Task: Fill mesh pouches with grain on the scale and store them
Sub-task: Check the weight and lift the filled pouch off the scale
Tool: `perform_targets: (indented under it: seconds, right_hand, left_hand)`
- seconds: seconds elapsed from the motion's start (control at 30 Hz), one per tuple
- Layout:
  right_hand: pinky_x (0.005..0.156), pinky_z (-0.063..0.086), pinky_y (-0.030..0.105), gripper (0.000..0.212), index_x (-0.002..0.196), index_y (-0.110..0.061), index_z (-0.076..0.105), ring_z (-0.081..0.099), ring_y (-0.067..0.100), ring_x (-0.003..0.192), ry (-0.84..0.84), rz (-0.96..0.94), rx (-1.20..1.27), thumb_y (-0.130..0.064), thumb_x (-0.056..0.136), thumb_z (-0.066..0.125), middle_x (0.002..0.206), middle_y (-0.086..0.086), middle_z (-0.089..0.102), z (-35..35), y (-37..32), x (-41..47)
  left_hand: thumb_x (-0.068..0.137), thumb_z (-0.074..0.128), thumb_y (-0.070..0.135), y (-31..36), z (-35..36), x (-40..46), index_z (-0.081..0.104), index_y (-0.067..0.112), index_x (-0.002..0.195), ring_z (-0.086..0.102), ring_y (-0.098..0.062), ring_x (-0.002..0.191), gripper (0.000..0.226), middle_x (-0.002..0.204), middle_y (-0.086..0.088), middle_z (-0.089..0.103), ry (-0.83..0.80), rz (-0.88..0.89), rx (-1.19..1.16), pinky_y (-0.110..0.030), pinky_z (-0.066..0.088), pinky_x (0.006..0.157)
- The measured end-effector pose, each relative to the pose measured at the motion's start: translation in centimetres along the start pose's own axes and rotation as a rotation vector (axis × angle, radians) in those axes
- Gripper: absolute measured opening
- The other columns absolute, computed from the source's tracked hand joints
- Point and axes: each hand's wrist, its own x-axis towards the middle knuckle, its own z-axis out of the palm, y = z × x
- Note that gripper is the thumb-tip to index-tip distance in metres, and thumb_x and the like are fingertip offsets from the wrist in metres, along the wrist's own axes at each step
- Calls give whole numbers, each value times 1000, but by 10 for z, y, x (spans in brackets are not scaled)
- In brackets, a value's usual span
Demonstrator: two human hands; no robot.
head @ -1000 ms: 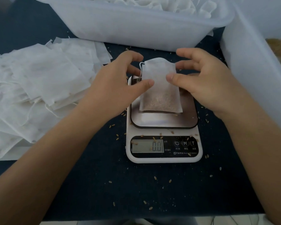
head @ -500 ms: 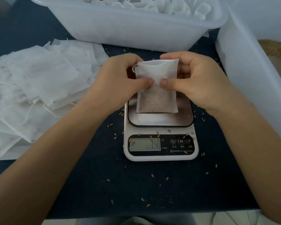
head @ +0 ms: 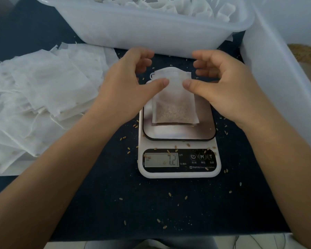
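Item: mesh pouch point(head: 174, 97), white, grain settled in its lower half, standing at frame centre with its bottom edge on the scale point(head: 178, 141) platform, display reading 7.2. Judged very light, soft and limp, the loose grain likely to shift and spill if tipped; best taken by the empty upper corners or the drawstring hem. Grip: left hand point(head: 126, 87) and right hand point(head: 224, 87) each appear to pinch an upper side edge, thumbs on the front face, though the rear fingers are hidden.
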Motion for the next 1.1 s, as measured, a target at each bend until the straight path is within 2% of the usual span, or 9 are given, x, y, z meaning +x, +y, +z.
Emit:
perform_targets:
  seconds: [0.57, 0.87, 1.1]
  right_hand:
    - [92, 45, 20, 52, 129, -33, 53, 56, -4, 101, -14, 14, -18, -31, 81, 72, 112, -16, 57, -2, 2, 1]
    - [89, 44, 16, 52, 129, -33, 53, 55, -6, 99, -22, 14, -22, -32, 81, 72, 110, -18, 57, -2, 3, 2]
    - [90, 45, 19, 52, 129, -32, 53, 56, -4, 99, -23, 13, -26, -32, 81, 72, 112, -16, 57, -1, 2, 3]
  left_hand:
    - [79, 71, 36, -4, -1, -1, 50, 29, 123, 54, 0, 104, 49, 112, 15, 58, -18, -4, 33, -15, 43, 85]
    - [80, 70, 34, -4, -2, -1, 50, 28, 124, 53, 1, 103, 49, 112, 15, 57, -22, 8, 45, -12, 42, 82]
    - [80, 70, 35, -5, -3, -1, 50, 29, 123, 53, 4, 101, 48, 108, 17, 57, -21, 16, 46, -6, 42, 77]
